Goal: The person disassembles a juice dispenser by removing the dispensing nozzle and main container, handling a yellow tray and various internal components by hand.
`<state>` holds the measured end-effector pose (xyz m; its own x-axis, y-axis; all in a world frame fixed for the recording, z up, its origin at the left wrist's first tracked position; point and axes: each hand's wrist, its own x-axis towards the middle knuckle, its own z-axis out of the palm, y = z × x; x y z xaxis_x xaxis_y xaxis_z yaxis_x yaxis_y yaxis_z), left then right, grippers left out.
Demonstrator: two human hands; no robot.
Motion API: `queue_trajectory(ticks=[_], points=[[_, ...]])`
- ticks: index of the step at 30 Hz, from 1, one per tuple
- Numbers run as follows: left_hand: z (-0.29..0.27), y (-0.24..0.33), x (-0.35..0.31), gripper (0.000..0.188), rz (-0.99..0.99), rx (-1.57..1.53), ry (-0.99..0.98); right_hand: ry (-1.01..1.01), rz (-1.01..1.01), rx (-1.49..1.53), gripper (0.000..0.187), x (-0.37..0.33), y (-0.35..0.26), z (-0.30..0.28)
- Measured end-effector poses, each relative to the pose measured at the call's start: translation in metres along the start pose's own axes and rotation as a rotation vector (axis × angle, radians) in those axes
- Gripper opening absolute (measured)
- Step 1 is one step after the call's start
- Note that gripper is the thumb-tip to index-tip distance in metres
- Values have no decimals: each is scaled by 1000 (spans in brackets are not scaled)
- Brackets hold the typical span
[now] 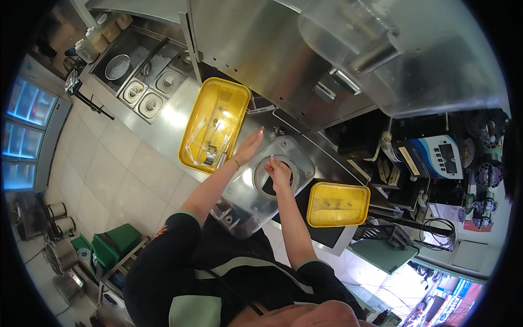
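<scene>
In front of me lies a clear, rounded-corner plastic piece (245, 191), boxy like a tank, with a ringed round opening (260, 189) in it. My right hand (280, 175) is over that opening, its thumb and fingers pinched together; whatever they might hold is too small to make out. Along the upper left edge of the clear piece is my left hand (249, 147), fingers stretched out and nothing seen in it. Beside it stands a deep yellow tray (202, 101) with white frame-like parts (197, 143) and small metal pieces in it.
A smaller yellow tray (339, 199) sits to the right. Lidded steel pans (151, 103) and an ice bin are at the far left of the steel counter (177, 111). A clear dispenser tank (348, 49) hangs overhead; a machine with a blue-white panel (436, 158) stands right.
</scene>
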<state>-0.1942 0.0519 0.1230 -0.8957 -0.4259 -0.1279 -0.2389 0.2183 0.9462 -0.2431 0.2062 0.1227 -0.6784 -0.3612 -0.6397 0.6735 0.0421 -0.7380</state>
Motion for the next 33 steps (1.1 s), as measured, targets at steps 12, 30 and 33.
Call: queue_trajectory(ticks=[12,30,33], points=[[40,-15,2,54,-60,-185,-209,47,-95,198,12,-4,13,-8],[36,-5,2,51,-70,-99,-176,209,-9,407,20,-11,2,-16],[39,-6,-1,51,-59,-95,-176,248,7,530,26,-6,5,-24]])
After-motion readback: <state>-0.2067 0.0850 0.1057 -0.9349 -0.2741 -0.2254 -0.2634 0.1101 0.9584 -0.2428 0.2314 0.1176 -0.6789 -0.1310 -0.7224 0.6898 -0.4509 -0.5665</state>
